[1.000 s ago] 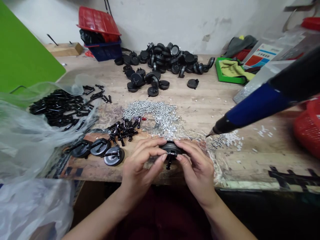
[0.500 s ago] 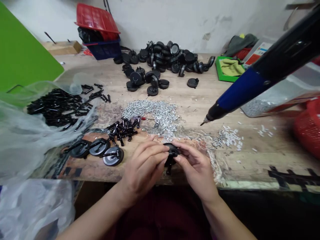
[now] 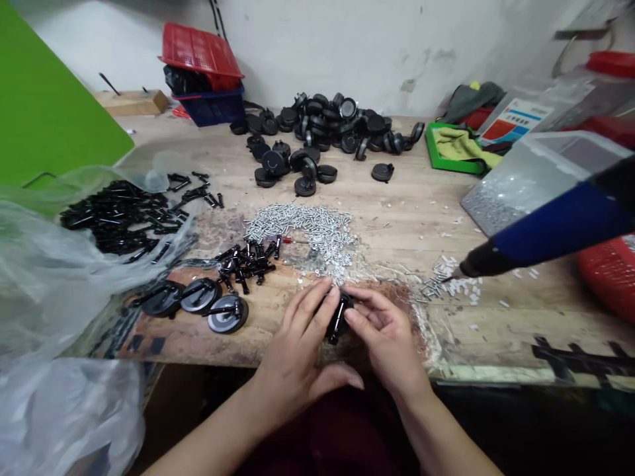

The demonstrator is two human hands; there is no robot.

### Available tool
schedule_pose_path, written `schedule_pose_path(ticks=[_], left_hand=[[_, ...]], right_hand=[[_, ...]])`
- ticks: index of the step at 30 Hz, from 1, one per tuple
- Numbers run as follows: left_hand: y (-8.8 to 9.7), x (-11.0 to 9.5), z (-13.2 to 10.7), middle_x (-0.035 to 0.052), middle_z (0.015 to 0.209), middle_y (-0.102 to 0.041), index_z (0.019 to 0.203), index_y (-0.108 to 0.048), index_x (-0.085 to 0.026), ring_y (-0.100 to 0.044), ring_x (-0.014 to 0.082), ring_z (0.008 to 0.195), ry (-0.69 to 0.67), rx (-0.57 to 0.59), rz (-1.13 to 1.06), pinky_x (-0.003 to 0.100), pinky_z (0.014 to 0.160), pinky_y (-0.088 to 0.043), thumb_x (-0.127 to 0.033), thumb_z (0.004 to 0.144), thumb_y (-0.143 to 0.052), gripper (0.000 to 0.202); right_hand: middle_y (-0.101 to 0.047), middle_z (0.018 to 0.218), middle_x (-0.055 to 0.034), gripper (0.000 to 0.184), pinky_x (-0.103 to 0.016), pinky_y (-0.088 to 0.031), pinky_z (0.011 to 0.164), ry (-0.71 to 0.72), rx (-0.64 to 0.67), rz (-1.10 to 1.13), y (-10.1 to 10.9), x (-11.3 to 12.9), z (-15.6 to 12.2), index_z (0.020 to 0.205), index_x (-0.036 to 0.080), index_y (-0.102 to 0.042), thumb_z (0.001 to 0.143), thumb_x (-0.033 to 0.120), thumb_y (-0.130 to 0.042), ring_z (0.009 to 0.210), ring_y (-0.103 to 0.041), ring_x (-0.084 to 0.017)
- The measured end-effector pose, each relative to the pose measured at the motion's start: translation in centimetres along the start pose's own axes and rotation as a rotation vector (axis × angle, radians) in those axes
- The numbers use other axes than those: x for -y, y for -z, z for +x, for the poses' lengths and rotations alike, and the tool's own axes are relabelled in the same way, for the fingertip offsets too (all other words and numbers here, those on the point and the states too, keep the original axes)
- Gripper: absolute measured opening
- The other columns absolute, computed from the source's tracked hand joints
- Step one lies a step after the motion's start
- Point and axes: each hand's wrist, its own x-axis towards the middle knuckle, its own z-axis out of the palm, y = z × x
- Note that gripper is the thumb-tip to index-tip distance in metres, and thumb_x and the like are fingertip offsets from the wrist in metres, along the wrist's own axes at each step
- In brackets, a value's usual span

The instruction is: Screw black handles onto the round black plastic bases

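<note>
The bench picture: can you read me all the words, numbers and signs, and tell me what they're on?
None can be read for sure.
White, orange and blue label on the see-through container: dark printing, too small and blurred to read.
Black disc at the front of the pile: a pale curved mark, too small to tell if it's writing.
</note>
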Motion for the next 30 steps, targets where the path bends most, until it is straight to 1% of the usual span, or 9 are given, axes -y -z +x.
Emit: schedule_pose_path(ticks=[2,7,13,15,18,21,24,26,30], left_hand=[[-0.8,0.3,-0.3,0.0197,0.148,-0.027,0.147,-0.013,-0.019,-0.026,0.0327,0.137,0.049,-0.020,-0.020,0.050,0.110,-0.030,-0.055,0.068,-0.069,0.103],[-2.1,1.0,-1.0,0.0135,0.131,-0.045,0.139,-0.030,-0.024,-0.043,0.0240,0.127,0.126,-0.305,-0.150,0.043,0.105,-0.038,-0.021,0.081,-0.064,0.067],[-0.8,1.7,-1.2,0.0109,0.127,-0.050,0.129,-0.046,-0.024,-0.046,0.0253,0.122,0.207,-0.317,-0.362,0.041,0.103,-0.039,-0.016,0.074,-0.068,0.060],[-0.3,2.0,-1.1,0.0090,0.121,-0.055,0.122,-0.053,-0.024,-0.052,0.0247,0.114,0.366,-0.329,-0.579,0.039,0.097,-0.044,-0.018,0.071,-0.072,0.055],[0.2,2.7,-0.5,0.0057,0.100,-0.061,0.109,-0.059,-0.020,-0.058,0.0143,0.076,0.695,-0.369,-1.111,0.027,0.063,-0.049,-0.025,0.074,-0.071,0.038],[0.7,3.4,0.4,0.0029,0.083,-0.057,0.089,-0.062,-0.014,-0.049,0.0096,0.063,0.868,-0.481,-1.453,0.020,0.047,-0.039,-0.025,0.073,-0.070,0.021],[1.1,3.8,1.0,0.0016,0.080,-0.055,0.083,-0.061,-0.012,-0.048,0.0098,0.065,0.905,-0.540,-1.535,0.020,0.047,-0.038,-0.022,0.071,-0.072,0.019],[1.3,3.9,1.3,0.0016,0.083,-0.055,0.088,-0.062,-0.013,-0.048,0.0096,0.065,0.902,-0.537,-1.549,0.020,0.047,-0.038,-0.023,0.072,-0.072,0.021],[1.6,3.8,1.5,0.0022,0.087,-0.058,0.097,-0.061,-0.014,-0.049,0.0096,0.067,0.887,-0.507,-1.545,0.021,0.050,-0.040,-0.023,0.074,-0.071,0.026]], right_hand=[[-0.068,0.078,0.0023,0.027,-0.016,-0.051,0.070,-0.035,-0.001,0.019,-0.3,0.0,-0.2,0.098,0.028,-0.067,0.072,0.028,-0.075,0.075,-0.063,-0.008],[-0.066,0.070,0.0023,0.031,-0.017,-0.049,0.062,-0.107,0.051,0.029,-1.5,-0.2,-0.4,0.095,0.023,-0.065,0.067,0.029,-0.079,0.065,-0.060,-0.008],[-0.064,0.063,0.0042,0.035,-0.017,-0.046,0.058,-0.137,0.084,-0.033,-2.7,0.0,0.4,0.086,0.020,-0.058,0.063,0.031,-0.081,0.058,-0.058,-0.007],[-0.062,0.059,0.0043,0.033,-0.019,-0.046,0.052,-0.143,0.120,-0.096,-3.1,0.4,0.9,0.084,0.019,-0.056,0.066,0.036,-0.078,0.051,-0.057,-0.008],[-0.059,0.056,0.0042,0.026,-0.022,-0.042,0.044,-0.099,0.218,-0.310,-3.8,1.3,2.1,0.084,0.020,-0.056,0.077,0.043,-0.065,0.043,-0.053,-0.010],[-0.062,0.065,0.0016,0.018,-0.024,-0.043,0.055,0.148,0.248,-0.714,-4.6,2.6,4.4,0.083,0.021,-0.062,0.087,0.036,-0.054,0.055,-0.056,-0.012],[-0.066,0.085,-0.0018,0.018,-0.026,-0.043,0.070,0.404,0.141,-1.127,-5.8,3.4,8.3,0.087,0.021,-0.063,0.091,0.026,-0.046,0.076,-0.060,-0.015],[-0.065,0.092,-0.0044,0.018,-0.028,-0.041,0.072,0.461,0.085,-1.335,-6.6,3.4,11.5,0.090,0.020,-0.063,0.090,0.020,-0.044,0.083,-0.058,-0.017],[-0.060,0.096,-0.0093,0.020,-0.031,-0.039,0.072,0.479,0.110,-1.473,-8.0,2.1,17.0,0.089,0.019,-0.064,0.087,0.016,-0.045,0.089,-0.054,-0.023]])
